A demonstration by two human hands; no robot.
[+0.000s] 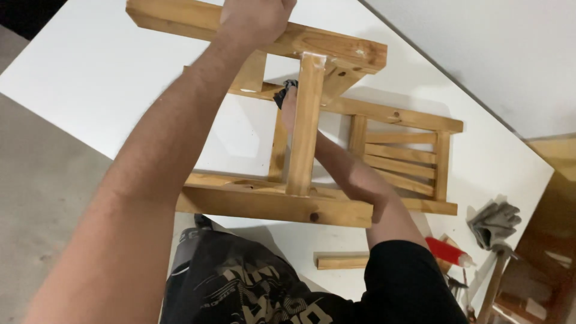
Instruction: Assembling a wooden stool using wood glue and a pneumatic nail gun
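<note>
A wooden frame (312,180), built of pale beams and slats, is seen lying on a white table (90,78). The left hand (255,18) is closed over the top beam (324,45) of the frame, at the far side of the table; the fingers are wrapped around the beam and the grip is firm. Directly below that grip, an upright post (305,126) is joined to the beam and runs down to the near beam (276,207).

The right hand (288,105) is passed through the frame from the near side, behind the post. A small dark object (285,91) is seen at its fingertips, pressed near the joint under the top beam. The hand is largely hidden by the post, so whether the object is clasped or merely touched cannot be told.

To the right of the right forearm, a panel of slats (399,159) forms part of the frame. Nearer than the frame, a short wood offcut (342,261) lies on the table. Further right, a red-and-white glue bottle (447,252), a grey glove (493,223) and a hammer handle (493,288) are noted, well apart from both hands.
</note>
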